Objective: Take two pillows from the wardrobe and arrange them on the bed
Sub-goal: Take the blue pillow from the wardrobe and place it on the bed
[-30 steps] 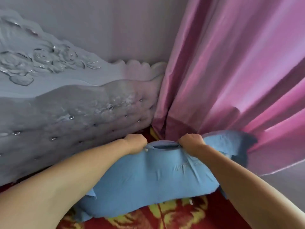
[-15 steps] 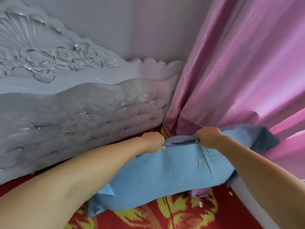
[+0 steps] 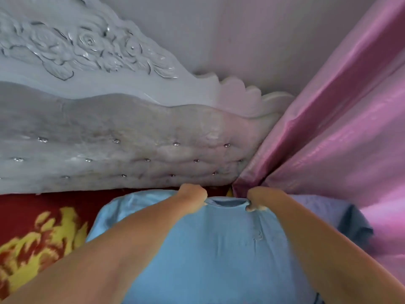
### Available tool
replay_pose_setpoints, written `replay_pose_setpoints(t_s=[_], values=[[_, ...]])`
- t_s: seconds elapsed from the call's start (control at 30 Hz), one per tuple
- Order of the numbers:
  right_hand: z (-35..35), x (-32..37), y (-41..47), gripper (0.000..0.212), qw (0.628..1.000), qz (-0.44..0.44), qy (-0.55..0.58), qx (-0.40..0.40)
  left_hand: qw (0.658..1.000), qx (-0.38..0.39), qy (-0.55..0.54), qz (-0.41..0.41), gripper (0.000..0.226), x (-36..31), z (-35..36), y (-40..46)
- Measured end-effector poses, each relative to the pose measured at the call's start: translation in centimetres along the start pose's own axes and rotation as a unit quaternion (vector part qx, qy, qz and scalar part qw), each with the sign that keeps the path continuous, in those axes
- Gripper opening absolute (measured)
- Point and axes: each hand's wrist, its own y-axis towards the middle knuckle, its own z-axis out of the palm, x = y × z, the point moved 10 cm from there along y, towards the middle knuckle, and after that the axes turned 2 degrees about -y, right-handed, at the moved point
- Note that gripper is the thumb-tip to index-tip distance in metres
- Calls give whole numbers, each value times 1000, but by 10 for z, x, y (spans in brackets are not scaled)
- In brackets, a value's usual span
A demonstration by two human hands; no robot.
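A pink curtain [image 3: 341, 137] hangs at the right, its folds gathering low in the far corner. Behind it, a plain pale wall [image 3: 252, 36] fills the far side, tinged pink near the curtain's edge.

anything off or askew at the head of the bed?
One thing: the blue pillow's right end presses into the pink curtain, which bunches in the corner by the headboard. Both hands, left hand and right hand, grip its far edge. No damage shows.
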Motion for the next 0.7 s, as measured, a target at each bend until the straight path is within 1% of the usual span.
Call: replay_pose_setpoints(t_s=[0.07, 0.13, 0.2, 0.23, 0.27, 0.3, 0.33, 0.43, 0.47, 0.5, 0.57, 0.63, 0.7], values=[[23, -16, 44, 35, 999, 24, 6, -38, 998, -35, 36, -31, 29, 0, 13, 42], [40, -31, 74, 36, 996, 49, 14, -79, 993, -93, 46, -56, 29, -2, 20, 73], [45, -35, 91, 38, 982, 34, 18, -185, 985, -138, 22, -103, 30, 9, 30, 92], [48, -32, 94, 40, 971, 18, 31, -237, 981, -146, 5, -129, 33, 20, 41, 97], [56, -27, 95, 45, 962, 2, 52, -267, 979, -141, -8, -144, 39, 30, 55, 98], [71, -21, 96, 50, 961, -15, 77, -265, 982, -123, -16, -144, 47, 37, 74, 97], [91, -13, 98, 54, 965, -33, 98, -241, 986, -98, -19, -136, 54, 42, 98, 92], [162, 13, 100, 63, 986, -79, 96, -112, 988, -35, -39, -143, 57, 61, 168, 60], [179, 17, 98, 63, 988, -84, 91, -97, 986, -29, -56, -153, 60, 66, 186, 48], [188, 18, 97, 62, 987, -83, 94, -101, 984, -35, -69, -164, 62, 70, 198, 37], [187, 9, 88, 61, 980, -56, 124, -147, 972, -87, -98, -195, 65, 76, 206, 19], [182, -26, 78, 61, 959, 26, 177, -219, 944, -148, -148, -256, 70, 90, 206, 3], [196, -74, 66, 63, 935, 115, 230, -246, 902, -184, -209, -331, 77, 110, 212, -13]])
